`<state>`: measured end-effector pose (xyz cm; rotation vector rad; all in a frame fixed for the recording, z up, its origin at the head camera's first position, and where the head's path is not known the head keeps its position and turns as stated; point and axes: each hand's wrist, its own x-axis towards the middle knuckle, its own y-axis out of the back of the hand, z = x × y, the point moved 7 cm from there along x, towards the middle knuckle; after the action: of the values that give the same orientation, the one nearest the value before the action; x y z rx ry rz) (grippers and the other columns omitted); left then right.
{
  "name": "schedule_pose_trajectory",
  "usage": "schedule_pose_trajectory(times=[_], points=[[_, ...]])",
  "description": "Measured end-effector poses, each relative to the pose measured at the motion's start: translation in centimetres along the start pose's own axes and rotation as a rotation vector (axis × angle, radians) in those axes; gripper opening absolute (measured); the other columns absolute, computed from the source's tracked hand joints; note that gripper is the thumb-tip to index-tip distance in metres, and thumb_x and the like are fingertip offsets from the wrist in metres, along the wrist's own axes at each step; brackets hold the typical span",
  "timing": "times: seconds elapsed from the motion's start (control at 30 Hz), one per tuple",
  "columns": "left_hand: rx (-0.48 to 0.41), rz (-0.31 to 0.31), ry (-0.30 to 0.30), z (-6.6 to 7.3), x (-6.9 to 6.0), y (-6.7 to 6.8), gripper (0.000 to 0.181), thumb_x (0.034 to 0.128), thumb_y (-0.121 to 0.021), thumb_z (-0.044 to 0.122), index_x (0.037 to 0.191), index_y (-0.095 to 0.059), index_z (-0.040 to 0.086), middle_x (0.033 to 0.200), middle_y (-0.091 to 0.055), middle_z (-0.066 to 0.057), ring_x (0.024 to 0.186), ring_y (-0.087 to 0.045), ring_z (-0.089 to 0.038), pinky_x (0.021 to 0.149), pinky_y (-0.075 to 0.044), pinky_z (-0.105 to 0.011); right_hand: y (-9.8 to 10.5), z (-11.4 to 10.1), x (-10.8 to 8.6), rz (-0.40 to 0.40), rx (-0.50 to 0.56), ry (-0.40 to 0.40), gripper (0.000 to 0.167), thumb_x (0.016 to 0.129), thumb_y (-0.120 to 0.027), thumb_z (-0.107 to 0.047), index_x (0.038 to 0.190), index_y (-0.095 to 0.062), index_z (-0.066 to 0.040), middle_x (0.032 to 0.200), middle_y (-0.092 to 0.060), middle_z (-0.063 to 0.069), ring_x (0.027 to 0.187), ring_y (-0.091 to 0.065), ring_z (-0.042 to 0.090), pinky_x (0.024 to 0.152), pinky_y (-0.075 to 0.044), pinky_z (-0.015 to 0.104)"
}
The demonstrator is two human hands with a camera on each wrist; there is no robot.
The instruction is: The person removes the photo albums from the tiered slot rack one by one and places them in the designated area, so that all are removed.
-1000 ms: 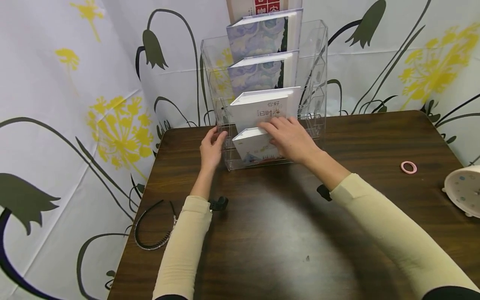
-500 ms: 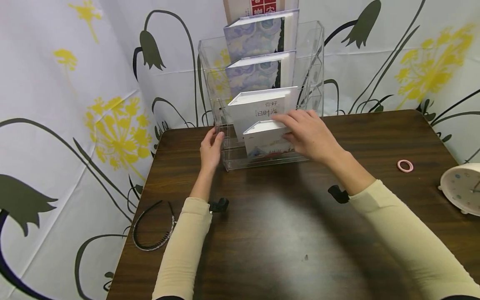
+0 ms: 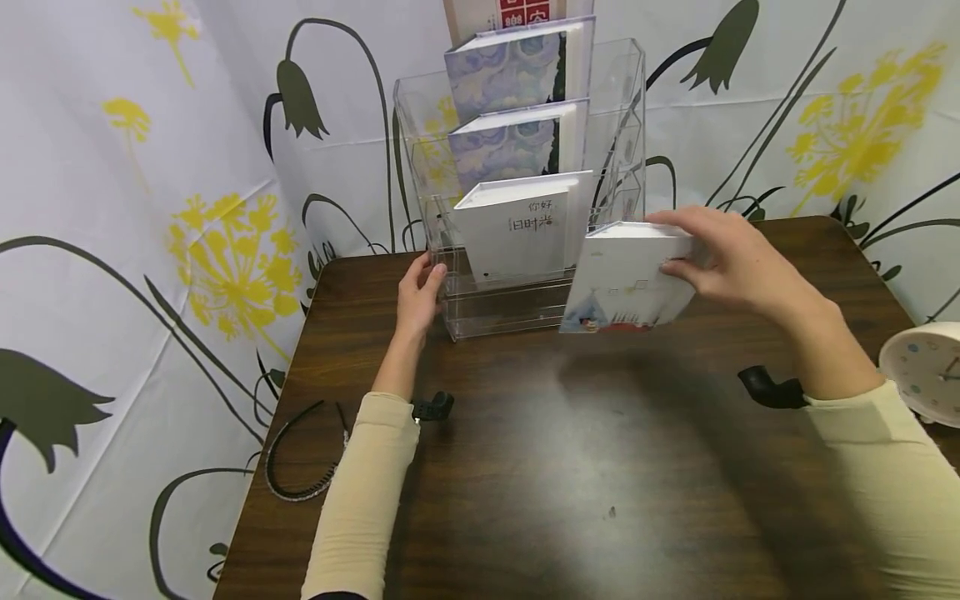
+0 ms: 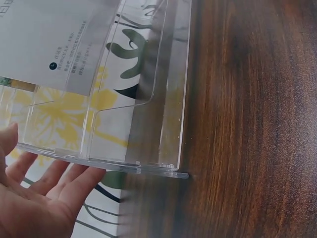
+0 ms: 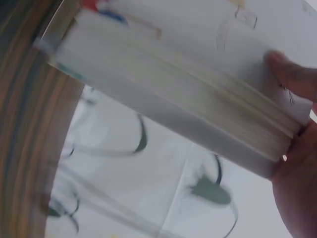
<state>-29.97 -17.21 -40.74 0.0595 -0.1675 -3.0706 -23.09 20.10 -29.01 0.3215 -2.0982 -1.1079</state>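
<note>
In the head view the right hand (image 3: 742,258) pinches a small white book (image 3: 622,275) by its upper right corner, clear of the rack's front right. The right wrist view shows the thumb on the cover of that book (image 5: 198,54) and its page edges. At the left side of the clear acrylic rack (image 3: 495,321) is the left hand (image 3: 418,304). In the left wrist view the left hand (image 4: 44,198) has its fingers behind the rack's side edge (image 4: 114,163) and its thumb in front. A white book with Chinese characters (image 3: 517,242) stands in the rack's lower tier.
Two blue-purple patterned books (image 3: 502,79) and a book with a red block (image 3: 465,17) stand higher in the rack. A black headband (image 3: 300,496) lies at the table's left, and a white clock (image 3: 926,375) stands at the right. Behind the table (image 3: 525,467) hangs a flowered curtain.
The small book has come out of the rack's lowest front tier and moved right with the right hand. The left hand stays at the rack's side. The pink ring is now hidden from view.
</note>
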Motion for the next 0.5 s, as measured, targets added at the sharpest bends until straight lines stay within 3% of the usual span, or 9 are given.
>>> schedule_pose_trajectory(times=[0.17, 0.33, 0.5], points=[[0.006, -0.007, 0.004, 0.2, -0.2, 0.0, 0.047, 0.1024, -0.053, 0.017, 0.146, -0.042, 0.003, 0.137, -0.05, -0.025, 0.124, -0.047, -0.047, 0.094, -0.044, -0.061, 0.9, 3.6, -3.2, -0.105, -0.041, -0.188, 0.064, 0.075, -0.082, 0.003, 0.133, -0.058, -0.009, 0.113, -0.066, 0.009, 0.089, -0.059, 0.018, 0.066, -0.045, 0.022], [-0.013, -0.003, 0.008, -0.2, 0.1, 0.1, 0.048, 0.1016, -0.055, 0.017, 0.146, -0.043, 0.004, 0.137, -0.05, -0.024, 0.123, -0.047, -0.047, 0.093, -0.044, -0.063, 1.1, 7.4, -5.8, -0.195, -0.038, -0.37, 0.057, 0.082, -0.079, -0.006, 0.134, -0.058, -0.008, 0.112, -0.066, 0.013, 0.084, -0.058, 0.022, 0.064, -0.046, 0.028], [-0.021, -0.001, 0.0, -1.7, 1.0, 0.1, 0.05, 0.1007, -0.057, 0.024, 0.147, -0.045, 0.009, 0.137, -0.052, -0.02, 0.121, -0.049, -0.045, 0.092, -0.045, -0.064, 1.0, 10.9, -7.6, -0.264, -0.049, -0.489, 0.054, 0.086, -0.076, -0.012, 0.136, -0.056, -0.005, 0.109, -0.065, 0.019, 0.083, -0.058, 0.026, 0.063, -0.045, 0.034]])
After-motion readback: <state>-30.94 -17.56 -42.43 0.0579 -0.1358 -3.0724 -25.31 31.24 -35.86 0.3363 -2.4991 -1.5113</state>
